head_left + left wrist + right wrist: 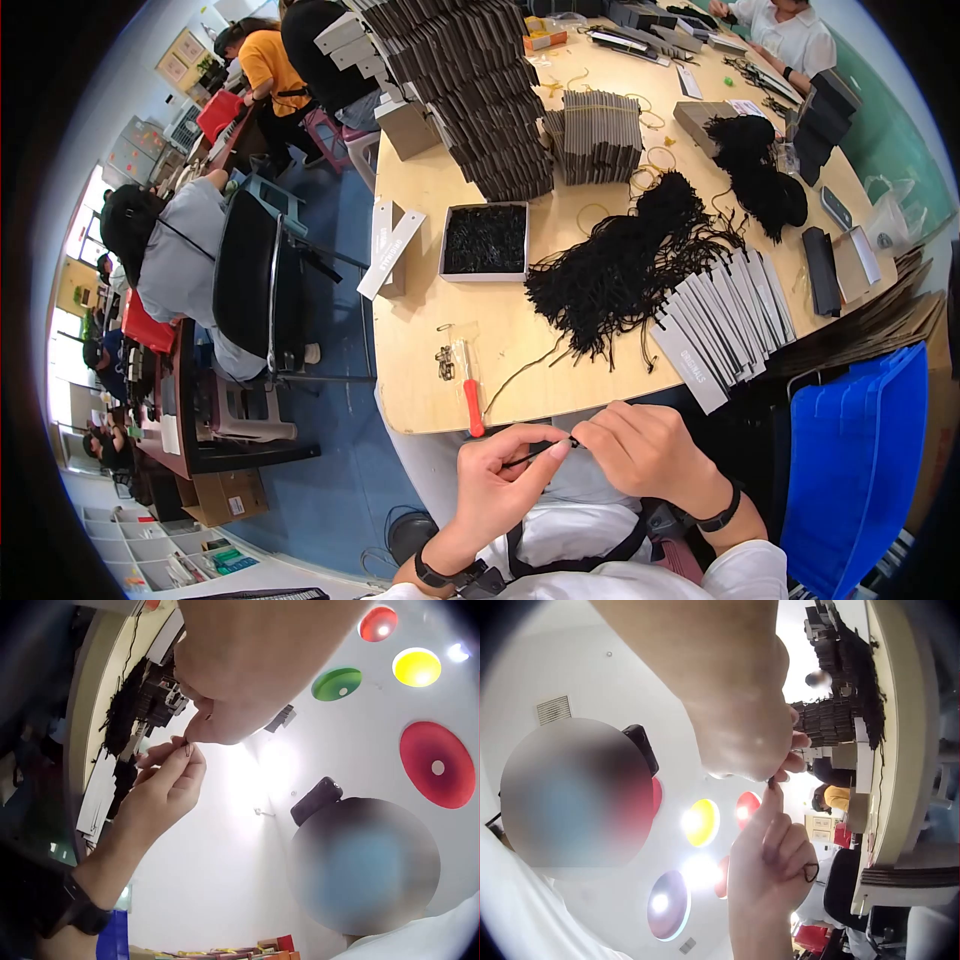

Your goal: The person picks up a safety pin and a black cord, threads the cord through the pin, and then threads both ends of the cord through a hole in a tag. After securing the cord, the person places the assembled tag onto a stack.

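A pale wooden tabletop [411, 385] with a rounded near left corner carries everything. Far left rises a tall stack of flat dark grey-brown pieces [470, 90]; right of it sits a shorter banded bundle of similar flat pieces [600, 138]. Nearer, an open white-rimmed box of small black pieces [486, 240] stands right of some pale grey strips [391, 250]. A large heap of thin black cords [620, 265] lies mid-table, with a smaller black heap [755, 175] farther right. Near right, pale grey lettered cards [722, 325] fan out in overlapping rows. Near left lies a red-handled tool [474, 405].
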A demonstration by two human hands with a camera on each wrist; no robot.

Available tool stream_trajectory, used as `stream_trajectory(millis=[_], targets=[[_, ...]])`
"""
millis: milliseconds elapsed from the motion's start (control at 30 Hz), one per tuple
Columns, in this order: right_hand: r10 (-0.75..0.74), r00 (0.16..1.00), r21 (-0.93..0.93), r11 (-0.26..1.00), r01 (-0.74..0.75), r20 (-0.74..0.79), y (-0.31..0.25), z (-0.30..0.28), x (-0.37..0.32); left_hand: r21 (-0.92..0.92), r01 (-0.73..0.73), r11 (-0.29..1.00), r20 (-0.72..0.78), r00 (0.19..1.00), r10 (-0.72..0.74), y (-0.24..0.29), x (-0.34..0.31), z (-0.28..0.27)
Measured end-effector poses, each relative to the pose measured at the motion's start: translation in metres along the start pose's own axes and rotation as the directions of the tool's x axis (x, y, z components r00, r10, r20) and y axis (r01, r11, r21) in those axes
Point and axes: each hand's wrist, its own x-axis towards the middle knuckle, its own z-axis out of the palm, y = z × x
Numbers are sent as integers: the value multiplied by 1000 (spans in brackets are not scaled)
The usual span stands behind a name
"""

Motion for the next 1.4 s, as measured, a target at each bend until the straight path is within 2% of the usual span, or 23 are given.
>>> stream_trajectory(millis=[67,100,167,200,300,367,400,467,567,700,767,800,867,900,967,1200,1300,1367,1400], targets=[[-32,997,26,999,30,74,1,-4,2,58,-63,996,14,998,62,0,-1,0],[-31,997,27,999,29,76,1,-5,2,57,-61,997,14,998,60,1,-1,0],[-47,995,47,998,43,86,2,-6,2,204,-115,972,12,993,115,3,-3,2],[-46,995,47,998,42,88,1,-7,1,202,-112,973,12,994,112,1,-3,1],[-39,988,72,997,28,148,0,-8,-4,149,-91,985,58,995,83,-5,-5,-6],[-8,983,190,981,-27,183,1,-6,-8,143,-72,987,125,991,54,-4,-4,-9],[-8,983,190,981,-28,185,3,-6,-9,142,-70,987,126,991,52,-4,-4,-9],[5,978,362,929,-82,209,6,-6,-9,111,-20,994,159,987,2,-5,-5,-9],[28,966,416,899,-137,258,7,-9,-9,22,65,998,191,979,-68,-6,-4,-10],[54,965,411,898,-159,255,6,-7,-10,-6,99,995,207,974,-96,-10,-3,-13],[142,957,525,811,-260,253,6,-2,-14,-198,191,961,189,970,-153,-19,-2,-11],[142,957,525,811,-259,253,3,-4,-12,-198,190,962,189,970,-153,-18,-1,-11],[249,930,632,682,-367,271,-4,-9,-3,-256,248,934,207,958,-198,-14,1,-10],[249,930,632,682,-367,271,-6,-3,-4,-256,248,934,207,958,-198,-16,1,-10],[242,970,636,746,-199,19,-6,12,-9,-267,224,937,268,951,-151,-23,2,-10],[298,954,575,783,-237,-12,-2,10,-9,-289,228,930,196,965,-175,-7,0,-5],[260,965,587,781,-211,1,0,10,-11,-263,216,940,220,962,-159,-11,-3,-3],[209,977,487,857,-166,-33,2,5,-9,-191,208,959,237,958,-161,-10,-2,-4],[210,977,489,856,-169,-29,2,3,-9,-193,212,958,236,958,-164,-11,-2,-4]])
